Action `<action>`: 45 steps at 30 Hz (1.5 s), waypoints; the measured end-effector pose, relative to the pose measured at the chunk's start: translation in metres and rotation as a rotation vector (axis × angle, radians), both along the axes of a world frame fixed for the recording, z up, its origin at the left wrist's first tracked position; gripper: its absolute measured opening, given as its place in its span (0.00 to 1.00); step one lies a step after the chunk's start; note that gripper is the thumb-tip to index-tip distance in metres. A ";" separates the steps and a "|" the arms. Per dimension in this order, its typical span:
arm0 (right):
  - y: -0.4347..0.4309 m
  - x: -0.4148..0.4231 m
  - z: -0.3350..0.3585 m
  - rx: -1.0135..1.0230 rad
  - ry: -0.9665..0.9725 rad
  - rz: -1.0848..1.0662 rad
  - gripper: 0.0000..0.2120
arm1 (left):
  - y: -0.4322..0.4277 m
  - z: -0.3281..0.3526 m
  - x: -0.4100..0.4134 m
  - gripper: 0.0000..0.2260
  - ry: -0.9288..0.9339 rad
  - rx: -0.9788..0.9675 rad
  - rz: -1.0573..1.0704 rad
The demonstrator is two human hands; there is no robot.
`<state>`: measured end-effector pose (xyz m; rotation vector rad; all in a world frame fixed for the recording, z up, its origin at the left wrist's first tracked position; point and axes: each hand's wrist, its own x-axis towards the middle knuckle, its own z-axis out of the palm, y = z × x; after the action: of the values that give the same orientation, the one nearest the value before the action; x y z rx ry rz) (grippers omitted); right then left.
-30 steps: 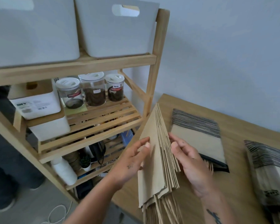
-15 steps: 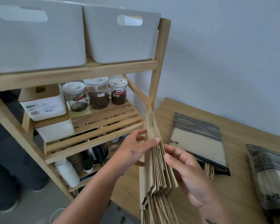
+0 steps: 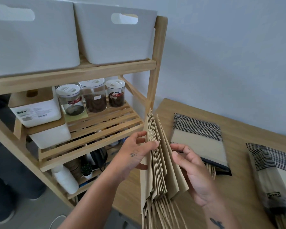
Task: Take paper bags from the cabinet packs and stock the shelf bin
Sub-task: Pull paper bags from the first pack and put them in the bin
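Observation:
A fanned stack of flat brown paper bags (image 3: 160,164) stands on edge between my hands, handles hanging down. My left hand (image 3: 135,154) grips its left side, thumb across the top edges. My right hand (image 3: 190,169) holds the rightmost bags from the right, fingers curled on them. Two wrapped packs of bags lie on the wooden cabinet top (image 3: 238,192): one pack (image 3: 198,139) just behind my right hand, another pack (image 3: 274,172) at the right edge. Two white bins stand on the top shelf, the right bin (image 3: 119,42) nearest the bags, the left bin (image 3: 31,42) beside it.
The wooden shelf unit (image 3: 153,66) stands left of the cabinet. Its middle shelf holds three clear jars (image 3: 94,98) and stacked white boxes (image 3: 38,113). The lower shelf has a white bottle (image 3: 64,179), a small plant and a black item. A grey wall is behind.
The view has tilted up a little, showing more of the bins. The bags have fanned wider; my left thumb now lies across their top edges and my right hand has pulled the right bags apart.

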<state>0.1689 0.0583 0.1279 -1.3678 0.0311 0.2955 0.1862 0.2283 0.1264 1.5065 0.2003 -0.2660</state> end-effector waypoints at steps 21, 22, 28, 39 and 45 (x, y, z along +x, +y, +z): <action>0.004 -0.002 0.003 -0.190 -0.315 0.065 0.04 | 0.004 -0.002 -0.004 0.22 -0.032 -0.048 -0.016; 0.005 -0.001 0.004 -0.189 -0.319 0.078 0.05 | 0.005 -0.002 -0.004 0.22 -0.033 -0.054 -0.018; 0.006 0.003 0.001 -0.340 -0.360 0.100 0.14 | 0.005 -0.003 -0.004 0.27 -0.039 -0.079 -0.037; 0.005 0.002 -0.002 -0.255 -0.332 0.103 0.16 | 0.008 -0.006 -0.002 0.29 -0.022 -0.104 -0.048; 0.010 0.002 0.001 -0.380 -0.325 0.058 0.24 | 0.009 -0.009 -0.001 0.30 -0.015 -0.123 -0.053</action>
<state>0.1706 0.0683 0.1287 -1.7828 -0.2331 0.1143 0.1854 0.2369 0.1175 1.3928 0.1305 -0.3042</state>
